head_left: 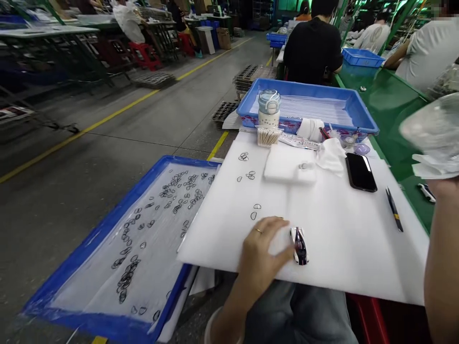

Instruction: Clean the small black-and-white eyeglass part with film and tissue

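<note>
My left hand (263, 248) lies on the white foam sheet (340, 229) near its front edge. Thumb and forefinger pinch a small white car-shaped part (299, 245) with a dark top. Two small black rings (255, 211) lie just beyond that hand. My right hand (444, 184) is raised at the right edge and is mostly hidden. It holds up a blurred clear plastic bag (430, 134) with something white in it.
A blue tray (89, 248) of several black rings sits low on my left. On the foam are a phone (360, 172), a pen (394, 210), a foam block (289, 165), tissues, cotton swabs (268, 136) and a bottle (268, 107). Behind is another blue tray (362, 117). A green belt (387, 105) runs on the right, with people seated along it.
</note>
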`<state>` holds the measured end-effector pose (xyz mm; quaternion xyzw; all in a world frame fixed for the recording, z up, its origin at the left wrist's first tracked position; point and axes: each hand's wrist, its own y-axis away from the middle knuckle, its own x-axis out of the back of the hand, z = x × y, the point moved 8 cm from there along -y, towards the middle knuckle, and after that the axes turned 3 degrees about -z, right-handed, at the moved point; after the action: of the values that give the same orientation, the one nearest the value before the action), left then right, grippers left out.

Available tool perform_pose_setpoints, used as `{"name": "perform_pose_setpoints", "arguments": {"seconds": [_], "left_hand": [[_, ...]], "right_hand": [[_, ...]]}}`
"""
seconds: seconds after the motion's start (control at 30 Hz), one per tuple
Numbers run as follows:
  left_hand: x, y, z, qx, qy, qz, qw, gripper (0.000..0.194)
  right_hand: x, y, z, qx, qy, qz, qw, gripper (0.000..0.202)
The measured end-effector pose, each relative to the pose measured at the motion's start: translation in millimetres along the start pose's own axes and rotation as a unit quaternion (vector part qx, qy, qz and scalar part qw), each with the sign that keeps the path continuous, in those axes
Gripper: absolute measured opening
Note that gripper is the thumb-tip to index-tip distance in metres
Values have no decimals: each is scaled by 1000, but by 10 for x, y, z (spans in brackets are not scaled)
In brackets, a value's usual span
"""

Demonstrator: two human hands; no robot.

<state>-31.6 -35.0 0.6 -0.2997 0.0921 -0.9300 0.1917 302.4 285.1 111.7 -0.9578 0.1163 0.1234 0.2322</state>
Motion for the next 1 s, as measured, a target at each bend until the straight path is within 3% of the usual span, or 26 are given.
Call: {"name": "perform_pose_setpoints", "arguments": {"seconds": [0.07,0.2,0.37,0.47,0.63,0.77,0.87,0.93,1.0], "left_hand": [[225,-53,-161,43,-63,59,995,17],[409,-156,-375,50,-124,21,991,27],[431,-258,-360,-18,-161,-81,983,30],[403,-319,-338,-83,-199,-161,963,37],[394,-441,-394,-194,-281,-217,914,47],[417,-541,-327,-221,-295,-219,903,38],[400,-525,-179,-208,-242,-235,918,32],[329,-465,-122,-177,-182,-270,929,29],[258,-403,-106,-152,-159,-282,934,26]], "right_hand": [[-19,134,104,-125,4,-30,992,78],[-28,478,54,-192,40,3,981,83],[-130,583,103,-216,50,-22,975,83],[-115,562,128,-216,38,-24,975,80],[-259,587,59,-159,43,-158,974,63],[-134,626,89,-174,-43,-69,981,40],[-24,580,49,-117,-31,14,993,28],[-26,544,-133,-2,23,48,999,18],[-204,597,-420,156,110,22,981,7]]}}
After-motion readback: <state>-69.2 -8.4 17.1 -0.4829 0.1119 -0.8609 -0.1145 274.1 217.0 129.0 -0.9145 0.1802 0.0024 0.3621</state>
